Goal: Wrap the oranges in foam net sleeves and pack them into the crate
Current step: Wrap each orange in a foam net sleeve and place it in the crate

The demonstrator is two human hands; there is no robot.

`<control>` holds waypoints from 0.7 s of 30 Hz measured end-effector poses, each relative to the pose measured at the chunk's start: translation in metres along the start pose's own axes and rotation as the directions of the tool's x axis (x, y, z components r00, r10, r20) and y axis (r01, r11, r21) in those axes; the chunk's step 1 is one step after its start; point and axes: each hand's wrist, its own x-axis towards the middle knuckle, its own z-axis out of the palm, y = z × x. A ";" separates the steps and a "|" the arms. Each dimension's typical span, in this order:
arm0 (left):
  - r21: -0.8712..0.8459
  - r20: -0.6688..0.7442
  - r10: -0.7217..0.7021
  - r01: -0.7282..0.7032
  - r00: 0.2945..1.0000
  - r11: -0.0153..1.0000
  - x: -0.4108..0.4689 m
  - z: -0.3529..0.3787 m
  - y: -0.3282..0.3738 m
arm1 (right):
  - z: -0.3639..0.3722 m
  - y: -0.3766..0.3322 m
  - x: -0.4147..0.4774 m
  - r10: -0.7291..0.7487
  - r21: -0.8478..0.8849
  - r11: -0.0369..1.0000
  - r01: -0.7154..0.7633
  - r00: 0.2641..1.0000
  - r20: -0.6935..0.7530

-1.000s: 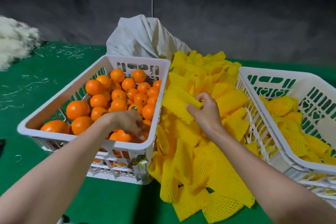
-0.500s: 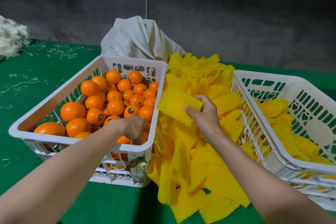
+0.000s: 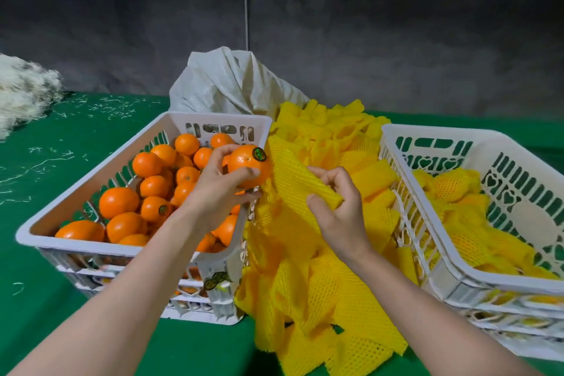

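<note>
My left grip (image 3: 213, 189) is clamped on an orange (image 3: 245, 166), held over the left crate's (image 3: 91, 174) right rim. Just right of it, my right grip (image 3: 338, 214) pinches a sleeve (image 3: 293, 180) above the pile (image 3: 305, 284). The right crate (image 3: 442, 131) stands beside the pile.

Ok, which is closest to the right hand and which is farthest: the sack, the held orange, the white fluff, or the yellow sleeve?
1. The sleeve, pinched in the right hand itself.
2. The orange, just left, in the left hand.
3. The sack, farther back, middle.
4. The white fluff, far left.
</note>
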 end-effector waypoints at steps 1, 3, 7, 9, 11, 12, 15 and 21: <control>-0.074 0.011 -0.018 0.019 1.000 0.997 -0.003 0.013 -0.002 | 0.001 -0.002 -0.004 -0.026 -0.038 0.999 0.028 0.999 0.032; -0.167 -0.001 -0.033 0.033 0.999 0.985 -0.009 0.034 -0.009 | -0.002 -0.004 -0.012 -0.077 -0.117 0.988 0.096 0.984 0.160; -0.200 -0.082 -0.078 0.060 0.994 0.978 -0.015 0.056 -0.018 | -0.017 -0.007 -0.017 0.009 0.013 1.000 -0.013 0.957 0.291; -0.183 -0.070 -0.087 0.073 0.994 0.980 -0.018 0.065 -0.023 | -0.023 -0.004 -0.011 0.110 0.078 0.990 -0.121 0.985 0.135; -0.146 -0.042 -0.073 0.066 0.996 0.987 -0.022 0.078 -0.029 | -0.027 0.002 -0.004 0.140 -0.020 0.990 -0.140 0.990 0.026; -0.132 -0.030 -0.063 0.059 0.998 0.989 -0.024 0.082 -0.033 | -0.028 0.004 -0.002 0.143 -0.063 0.988 -0.143 0.990 -0.004; -0.132 -0.061 -0.051 0.042 0.997 0.990 -0.027 0.096 -0.043 | -0.037 0.009 -0.005 0.134 -0.121 0.982 -0.145 0.987 -0.091; -0.195 -0.117 -0.067 0.043 0.991 0.980 -0.033 0.113 -0.058 | -0.056 0.017 -0.009 -0.093 -0.295 0.953 0.062 0.991 -0.095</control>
